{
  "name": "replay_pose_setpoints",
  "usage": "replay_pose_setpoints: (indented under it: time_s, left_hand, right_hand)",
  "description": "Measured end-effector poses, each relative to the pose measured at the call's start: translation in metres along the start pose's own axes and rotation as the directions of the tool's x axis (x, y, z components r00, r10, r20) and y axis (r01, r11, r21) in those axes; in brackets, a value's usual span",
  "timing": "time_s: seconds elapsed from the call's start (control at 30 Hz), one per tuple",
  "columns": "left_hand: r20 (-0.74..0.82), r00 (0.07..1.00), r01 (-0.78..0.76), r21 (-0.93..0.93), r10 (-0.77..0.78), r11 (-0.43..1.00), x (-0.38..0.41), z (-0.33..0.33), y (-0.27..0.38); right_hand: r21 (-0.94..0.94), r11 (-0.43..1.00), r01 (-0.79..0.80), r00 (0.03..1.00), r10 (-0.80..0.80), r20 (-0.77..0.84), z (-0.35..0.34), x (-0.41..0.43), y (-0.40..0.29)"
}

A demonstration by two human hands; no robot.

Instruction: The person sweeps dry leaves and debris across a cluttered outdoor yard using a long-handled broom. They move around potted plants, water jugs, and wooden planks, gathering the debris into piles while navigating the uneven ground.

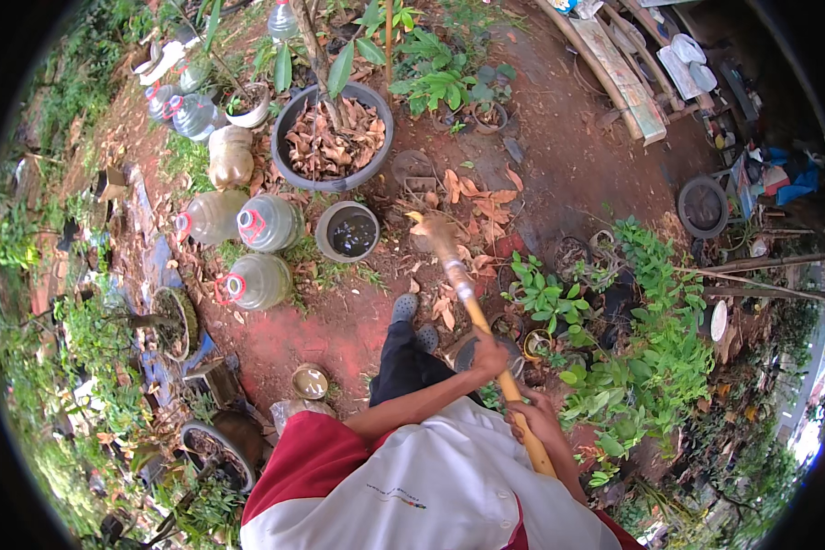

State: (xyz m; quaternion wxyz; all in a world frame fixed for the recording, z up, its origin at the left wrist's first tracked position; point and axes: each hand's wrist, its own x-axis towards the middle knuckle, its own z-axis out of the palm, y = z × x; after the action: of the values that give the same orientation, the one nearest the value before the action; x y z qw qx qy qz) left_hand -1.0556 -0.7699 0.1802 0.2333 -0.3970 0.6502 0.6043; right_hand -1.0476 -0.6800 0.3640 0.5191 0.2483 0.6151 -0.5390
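A broom with a yellow bamboo handle slants across in front of my body. Its bristle head is blurred and rests low over the ground among dry brown leaves. Farther along the handle, my left hand is wrapped around it. My right hand grips it closer to my body, by the white and red shirt. A grey clog shows on one foot, left of the broom.
A big black pot holds a tree trunk and dry leaves. Beside it stand a bucket of dark water and several large plastic bottles. Leafy potted plants line the right side. A wooden bench is at the upper right.
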Motion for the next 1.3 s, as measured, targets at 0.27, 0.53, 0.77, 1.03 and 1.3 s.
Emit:
replay_pose_setpoints:
  time_s: [0.27,0.53,0.77,1.03,1.3]
  left_hand:
    - [-0.063,0.998,0.007,-0.132,-0.015,0.991,0.124,-0.035,-0.068]
    - [0.209,0.944,-0.206,-0.236,0.257,0.950,0.145,0.043,0.002]
    - [-0.020,0.992,-0.121,0.013,0.121,0.993,0.053,-0.003,0.046]
    - [-0.408,0.911,0.128,0.130,-0.064,0.983,0.195,-0.116,-0.021]
    - [0.087,0.984,-0.178,0.352,0.158,0.919,0.221,-0.006,-0.036]
  right_hand:
    - [-0.080,0.997,0.022,1.000,-0.023,-0.014,0.028,0.135,0.022]
    - [-0.074,0.990,0.122,0.920,-0.140,-0.367,0.014,0.114,-0.007]
    - [0.245,0.969,0.016,1.000,-0.018,0.005,-0.006,0.041,-0.046]
    - [0.286,0.958,-0.002,0.958,-0.080,0.274,0.079,0.205,-0.041]
    - [0.221,0.975,0.022,0.993,0.004,-0.114,0.025,0.193,-0.023]
